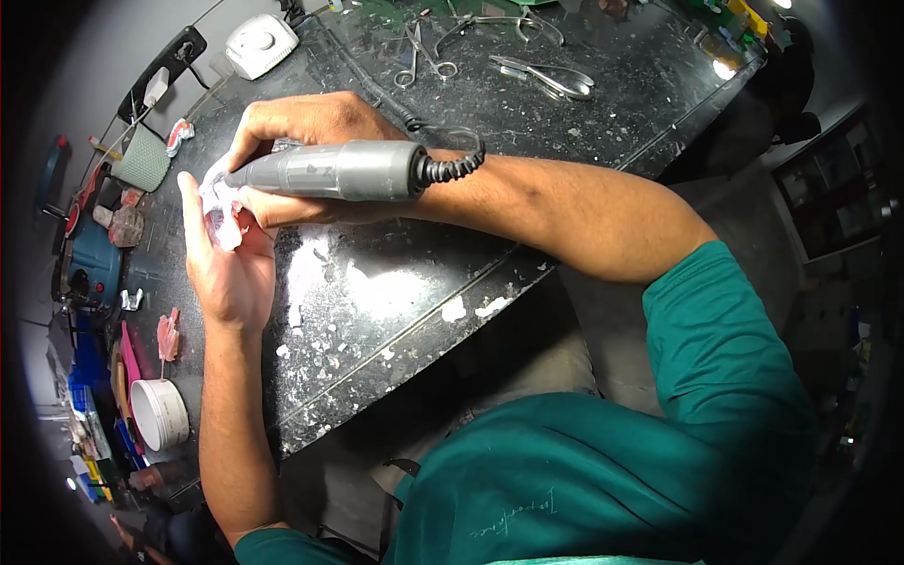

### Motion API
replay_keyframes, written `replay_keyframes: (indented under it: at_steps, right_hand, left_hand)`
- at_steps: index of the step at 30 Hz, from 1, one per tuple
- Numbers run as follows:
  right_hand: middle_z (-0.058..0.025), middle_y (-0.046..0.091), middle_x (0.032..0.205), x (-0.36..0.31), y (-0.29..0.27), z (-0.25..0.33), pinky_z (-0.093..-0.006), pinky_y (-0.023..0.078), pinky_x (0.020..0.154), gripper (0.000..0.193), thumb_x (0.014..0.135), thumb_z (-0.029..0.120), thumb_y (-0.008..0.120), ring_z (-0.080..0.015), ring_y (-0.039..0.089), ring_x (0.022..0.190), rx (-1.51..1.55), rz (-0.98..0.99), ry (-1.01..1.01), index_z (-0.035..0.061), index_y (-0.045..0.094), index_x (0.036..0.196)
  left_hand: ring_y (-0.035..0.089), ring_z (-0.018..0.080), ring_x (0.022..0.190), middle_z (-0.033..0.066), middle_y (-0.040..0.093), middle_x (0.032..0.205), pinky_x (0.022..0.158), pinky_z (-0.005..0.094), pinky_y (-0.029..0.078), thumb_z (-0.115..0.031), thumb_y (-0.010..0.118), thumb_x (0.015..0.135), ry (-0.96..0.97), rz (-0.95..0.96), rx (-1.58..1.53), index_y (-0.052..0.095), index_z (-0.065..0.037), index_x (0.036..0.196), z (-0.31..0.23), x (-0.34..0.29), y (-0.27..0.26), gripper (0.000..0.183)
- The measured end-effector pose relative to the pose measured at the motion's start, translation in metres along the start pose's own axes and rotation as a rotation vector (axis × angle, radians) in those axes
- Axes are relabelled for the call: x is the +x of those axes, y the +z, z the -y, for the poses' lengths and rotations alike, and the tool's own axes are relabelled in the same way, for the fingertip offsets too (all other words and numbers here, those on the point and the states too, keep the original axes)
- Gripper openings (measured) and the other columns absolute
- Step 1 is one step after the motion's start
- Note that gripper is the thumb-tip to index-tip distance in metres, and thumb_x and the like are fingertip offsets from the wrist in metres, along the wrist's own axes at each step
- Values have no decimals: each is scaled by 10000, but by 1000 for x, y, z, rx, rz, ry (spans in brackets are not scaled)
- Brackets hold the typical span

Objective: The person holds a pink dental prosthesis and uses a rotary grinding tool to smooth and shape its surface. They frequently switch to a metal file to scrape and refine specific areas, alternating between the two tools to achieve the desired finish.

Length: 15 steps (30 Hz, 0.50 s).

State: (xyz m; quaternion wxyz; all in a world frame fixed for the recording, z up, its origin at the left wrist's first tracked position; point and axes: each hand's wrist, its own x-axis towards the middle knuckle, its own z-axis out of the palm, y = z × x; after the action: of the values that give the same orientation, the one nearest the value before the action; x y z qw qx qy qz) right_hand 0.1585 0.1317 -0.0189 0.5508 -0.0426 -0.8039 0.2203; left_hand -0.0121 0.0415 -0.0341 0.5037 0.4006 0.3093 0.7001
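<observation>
Teal cloth of the person's shirt (603,471) fills the near edge, and from it both forearms reach out over a black, speckled stone table (395,311) dusted with white chips and powder. From where I stand, the right hand (311,141) is wrapped closed around a grey cylindrical rotary handpiece (330,170), held much like a thick pen, its coiled black cord (452,168) looping back over the wrist. The tip of the tool points left and meets a small, pale pinkish-white moulded piece (224,209) that sits in the left hand (231,264). That hand is cupped beneath it, thumb and fingertips pinching the piece so it stays put above the table's left part, just off the surface.

To do this grinding well, I would judge the holding hand needs to stay braced, ideally with both hands touching each other for steadiness, as they appear to here. Light strokes with the tip would suit such a thin, brittle-looking piece; heavy pressure could chip it or let the tool skid toward the fingers.

Farther back lie steel scissors and forceps (541,77), well apart from the work. A white round tub (160,412) stands near the left edge, with a small pink moulded piece (168,335) just beyond it.
</observation>
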Motion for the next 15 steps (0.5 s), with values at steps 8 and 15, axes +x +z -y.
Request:
replay_keyframes:
  at_steps: [8, 15]
  right_hand:
    - [-115, 695, 855, 1, -2, -1, -355, 567, 689, 378, 775, 370, 764, -257, 708, 772, -35, 17, -7, 42, 652, 926]
    - [-105, 699, 876, -1, -4, 0, -355, 549, 707, 353, 778, 318, 808, -253, 700, 800, 8, 27, 26, 63, 678, 986]
  left_hand:
    - [653, 186, 1032, 104, 672, 1109, 917, 364, 528, -393, 378, 1105, -31, 37, 6, 562, -14, 1236, -4, -3, 13, 441]
    - [644, 204, 1015, 108, 653, 1075, 933, 374, 535, -343, 384, 1108, 0, -4, -3, 485, -12, 1329, 1, -2, -1, 410]
